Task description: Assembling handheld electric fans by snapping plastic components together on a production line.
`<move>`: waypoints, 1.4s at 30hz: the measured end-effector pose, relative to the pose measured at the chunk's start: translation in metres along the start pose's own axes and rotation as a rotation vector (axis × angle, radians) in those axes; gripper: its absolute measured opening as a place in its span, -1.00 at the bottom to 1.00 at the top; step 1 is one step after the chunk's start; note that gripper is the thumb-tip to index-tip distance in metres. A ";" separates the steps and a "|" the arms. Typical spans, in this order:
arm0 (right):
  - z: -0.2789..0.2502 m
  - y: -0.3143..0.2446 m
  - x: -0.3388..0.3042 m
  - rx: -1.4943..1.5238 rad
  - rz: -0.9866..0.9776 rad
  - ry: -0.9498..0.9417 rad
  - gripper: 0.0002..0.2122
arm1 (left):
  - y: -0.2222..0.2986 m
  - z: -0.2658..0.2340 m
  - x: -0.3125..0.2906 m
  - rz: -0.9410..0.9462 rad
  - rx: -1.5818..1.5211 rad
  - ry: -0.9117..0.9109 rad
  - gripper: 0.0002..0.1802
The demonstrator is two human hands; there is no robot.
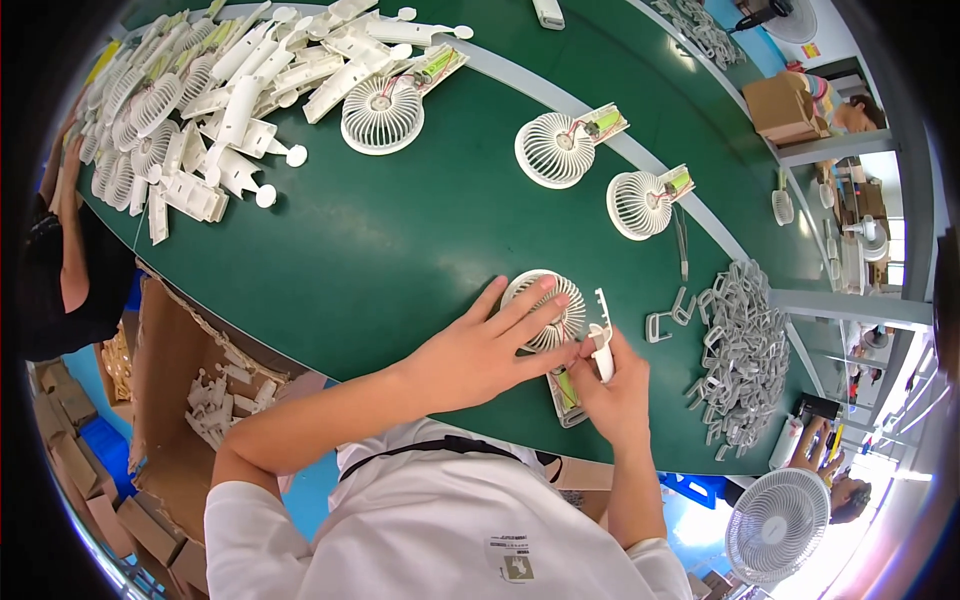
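Observation:
A small white handheld fan lies on the green table in front of me, its handle toward my body with a green battery inside. My left hand rests on its round grille, fingers spread flat over the ribs. Pinched in my right hand is a white plastic handle cover, raised beside the fan's handle. A thin white toothed piece sticks up at its top end. My fingers hide part of the cover and of the handle.
Three similar fans with wires and batteries showing lie farther off, one being this fan. White fan parts heap at the far left. Grey plastic brackets pile up on the right. A cardboard box stands left, below the table edge. Other people work nearby.

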State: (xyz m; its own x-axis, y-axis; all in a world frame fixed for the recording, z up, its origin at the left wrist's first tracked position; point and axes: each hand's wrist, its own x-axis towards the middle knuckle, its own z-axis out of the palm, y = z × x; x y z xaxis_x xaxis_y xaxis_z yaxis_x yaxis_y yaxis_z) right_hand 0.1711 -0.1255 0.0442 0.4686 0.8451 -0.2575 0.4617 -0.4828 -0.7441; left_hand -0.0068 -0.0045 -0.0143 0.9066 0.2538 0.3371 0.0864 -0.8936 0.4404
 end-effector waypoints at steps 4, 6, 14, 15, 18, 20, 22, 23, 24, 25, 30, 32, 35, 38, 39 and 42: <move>-0.014 -0.005 0.011 0.196 0.202 -0.187 -0.90 | -0.001 -0.002 -0.005 0.031 0.070 -0.073 -0.28; -0.031 -0.004 0.019 0.263 0.231 -0.197 -0.90 | 0.002 -0.004 -0.004 0.046 0.078 -0.085 -0.31; 0.005 -0.004 0.033 0.078 -0.064 -0.007 -0.78 | -0.005 -0.002 -0.002 0.087 -0.012 -0.061 -0.45; 0.005 -0.006 0.034 -0.056 -0.160 0.014 -0.77 | -0.007 -0.002 -0.001 0.099 -0.040 -0.062 -0.50; -0.012 -0.005 0.050 -0.205 -0.262 -0.099 -0.73 | -0.019 -0.006 0.005 0.176 -0.110 -0.038 -0.47; -0.028 -0.024 0.063 -0.328 -0.401 -0.127 -0.71 | -0.028 -0.005 0.008 0.205 -0.157 -0.067 -0.46; -0.040 -0.030 0.076 -0.526 -0.683 -0.186 -0.67 | -0.033 -0.012 0.015 0.247 -0.191 -0.135 -0.45; -0.045 -0.032 0.082 -0.531 -0.682 -0.184 -0.67 | -0.037 -0.011 0.018 0.250 -0.192 -0.131 -0.45; -0.049 -0.035 0.086 -0.591 -0.792 -0.232 -0.67 | -0.040 -0.008 0.020 0.291 -0.197 -0.126 -0.50; -0.051 -0.038 0.089 -0.645 -0.903 -0.283 -0.67 | -0.043 -0.007 0.021 0.328 -0.201 -0.123 -0.55; -0.051 -0.049 0.096 -0.690 -0.955 -0.357 -0.63 | -0.049 -0.009 0.023 0.361 -0.221 -0.143 -0.56; -0.053 -0.048 0.100 -0.705 -0.873 -0.473 -0.60 | -0.050 -0.011 0.024 0.344 -0.247 -0.199 -0.56; -0.044 -0.045 0.087 -0.628 -0.612 -0.431 -0.60 | -0.052 -0.009 0.023 0.372 -0.221 -0.201 -0.57; -0.039 -0.037 0.077 -0.367 -0.107 -0.440 -0.59 | -0.051 -0.009 0.024 0.383 -0.201 -0.128 -0.59; -0.038 -0.029 0.078 -0.360 -0.101 -0.434 -0.59 | -0.051 -0.009 0.025 0.390 -0.203 -0.136 -0.59; -0.041 -0.019 0.077 -0.193 -0.017 -0.420 -0.59 | -0.047 -0.009 0.028 0.385 -0.184 -0.144 -0.56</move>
State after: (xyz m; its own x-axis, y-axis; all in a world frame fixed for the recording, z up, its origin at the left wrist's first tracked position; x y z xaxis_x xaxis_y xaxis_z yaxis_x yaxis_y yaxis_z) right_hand 0.2298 -0.0606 0.0634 0.1324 0.8540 -0.5031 0.6170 -0.4683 -0.6325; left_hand 0.0106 0.0481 -0.0181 0.9077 -0.1500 0.3920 -0.3316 -0.8288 0.4507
